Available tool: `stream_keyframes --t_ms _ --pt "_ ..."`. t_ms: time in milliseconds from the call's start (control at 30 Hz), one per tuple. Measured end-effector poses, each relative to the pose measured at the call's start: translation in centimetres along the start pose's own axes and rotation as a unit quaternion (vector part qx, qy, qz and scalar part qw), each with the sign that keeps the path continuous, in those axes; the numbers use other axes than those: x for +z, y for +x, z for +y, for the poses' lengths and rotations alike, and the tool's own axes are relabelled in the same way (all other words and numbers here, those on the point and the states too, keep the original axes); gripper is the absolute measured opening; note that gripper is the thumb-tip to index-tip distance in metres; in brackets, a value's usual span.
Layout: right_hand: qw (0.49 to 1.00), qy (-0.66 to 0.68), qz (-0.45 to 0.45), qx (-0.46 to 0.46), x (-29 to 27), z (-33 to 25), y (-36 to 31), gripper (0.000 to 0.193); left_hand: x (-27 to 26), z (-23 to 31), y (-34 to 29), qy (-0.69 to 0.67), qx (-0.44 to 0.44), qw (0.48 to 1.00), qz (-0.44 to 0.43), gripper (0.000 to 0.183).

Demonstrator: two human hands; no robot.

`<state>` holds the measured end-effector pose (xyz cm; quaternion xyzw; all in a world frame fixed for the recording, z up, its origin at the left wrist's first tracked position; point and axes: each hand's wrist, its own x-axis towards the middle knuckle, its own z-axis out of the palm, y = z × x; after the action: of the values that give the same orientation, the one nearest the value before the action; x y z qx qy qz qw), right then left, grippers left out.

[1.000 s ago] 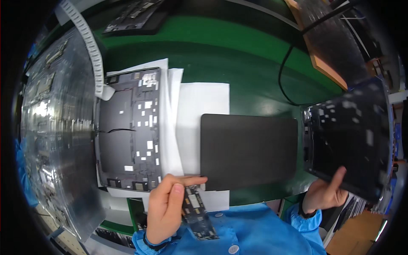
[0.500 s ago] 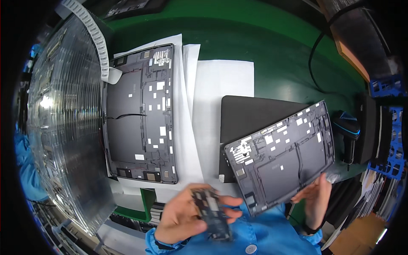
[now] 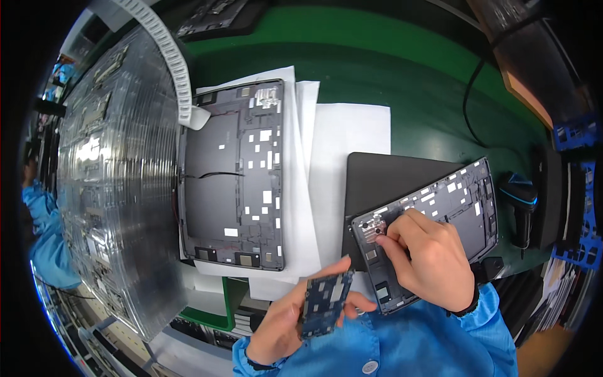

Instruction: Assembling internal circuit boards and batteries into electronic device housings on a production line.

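Note:
A dark circuit board is held in my left hand, tilted, thumb and fingers at its edges. Beside it, a grey tablet back housing lies at an angle, partly over a black pad. My right hand reaches across this housing. Its thumb and fingertips are pinched together at the silver patch in the housing's left corner; what they grip, if anything, is hidden. Small white patches dot the inside of the housing.
A second tablet back housing lies on white paper sheets to the left. Stacked clear plastic trays rise at far left, with a label strip hanging over them. A barcode scanner stands at right on the green table.
My right hand has moved from the housing's near right edge onto its left corner and closed into a pinch. The board in my left hand has turned more upright. The whole view has shifted slightly.

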<state>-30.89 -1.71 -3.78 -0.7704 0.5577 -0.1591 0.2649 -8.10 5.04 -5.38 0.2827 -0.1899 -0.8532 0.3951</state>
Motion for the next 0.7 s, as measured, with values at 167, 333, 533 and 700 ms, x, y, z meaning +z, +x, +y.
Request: stream_keyframes --t_ms 167,333,533,700 --pt "0.979 0.186 0.058 -0.062 -0.7 0.2 -0.5 0.011 1.2 2.5 2.4 0.177 0.005 0.982 0.061 0.066" --pt "0.944 0.305 0.115 -0.04 0.1 0.4 -1.6 0.013 1.9 1.9 3.2 0.231 0.031 0.967 0.104 0.049" --pt "0.888 0.449 0.1 0.021 -0.6 1.4 -2.6 0.016 1.5 2.2 4.1 0.404 0.061 0.91 0.071 0.042" --pt "0.899 0.437 0.018 -0.013 -1.5 2.1 -2.4 0.016 1.5 3.6 3.7 0.472 0.036 0.88 0.041 0.037"
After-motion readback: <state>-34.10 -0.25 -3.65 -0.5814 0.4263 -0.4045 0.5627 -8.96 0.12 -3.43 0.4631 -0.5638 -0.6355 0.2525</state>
